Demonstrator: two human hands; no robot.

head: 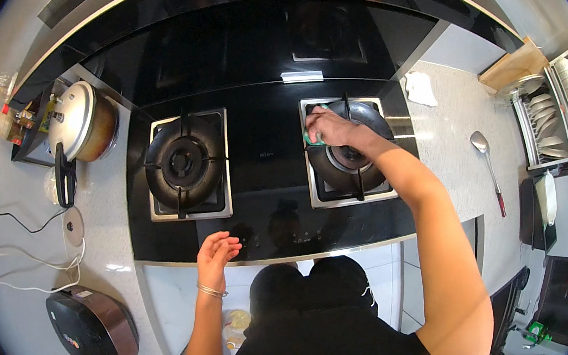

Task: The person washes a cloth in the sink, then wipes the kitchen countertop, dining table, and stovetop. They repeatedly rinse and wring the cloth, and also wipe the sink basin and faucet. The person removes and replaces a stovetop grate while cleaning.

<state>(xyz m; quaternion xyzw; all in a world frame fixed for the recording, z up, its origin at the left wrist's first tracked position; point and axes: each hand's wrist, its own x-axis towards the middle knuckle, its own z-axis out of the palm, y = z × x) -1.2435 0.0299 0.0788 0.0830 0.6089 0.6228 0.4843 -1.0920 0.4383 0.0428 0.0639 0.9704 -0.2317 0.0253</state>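
My right hand (332, 126) presses a green cloth (314, 137) against the left side of the right gas burner (353, 178), near its steel-edged tray. Most of the cloth is hidden under the fingers. My left hand (219, 250) hangs above the front edge of the black glass cooktop (260, 196), fingers loosely curled and apart, holding nothing. Beyond it stands the left gas burner (185, 162), with a black ring-shaped pan support.
Left of the cooktop are a pressure cooker (86, 121), bottles (6, 124) and a rice cooker (93, 327). On the right counter lie a metal spatula (489, 163) and a white crumpled cloth or tissue (421, 89). A dish rack (563, 111) holds bowls behind them.
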